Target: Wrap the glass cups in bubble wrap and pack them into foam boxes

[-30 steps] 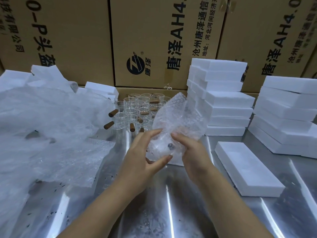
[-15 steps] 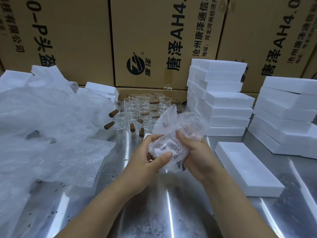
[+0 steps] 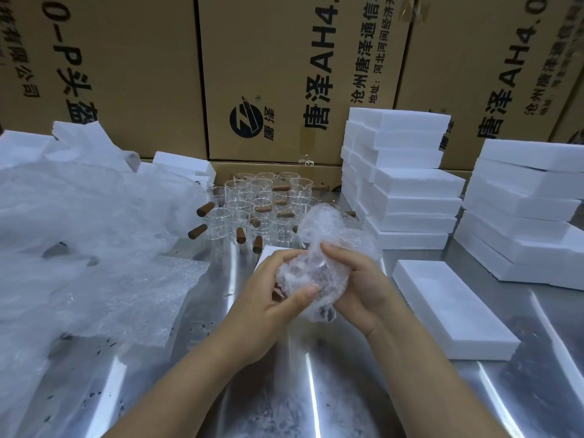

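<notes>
Both hands grip the bubble-wrapped cup (image 3: 311, 273) above the metal table (image 3: 316, 390): left hand (image 3: 271, 298) below-left, right hand (image 3: 357, 279) on its right. The loose foam box (image 3: 452, 311) lies right of the cup, nearer the right hand.

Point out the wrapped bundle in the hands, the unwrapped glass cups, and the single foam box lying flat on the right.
wrapped bundle (image 3: 313, 273): head view, on its bubble-wrap front.
glass cups (image 3: 262, 197): head view, mid-cluster, on one cup's wall.
foam box (image 3: 452, 308): head view, on its top face.

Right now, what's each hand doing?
Left hand: closed around the bubble-wrapped cup.
Right hand: closed on the same bundle.
</notes>
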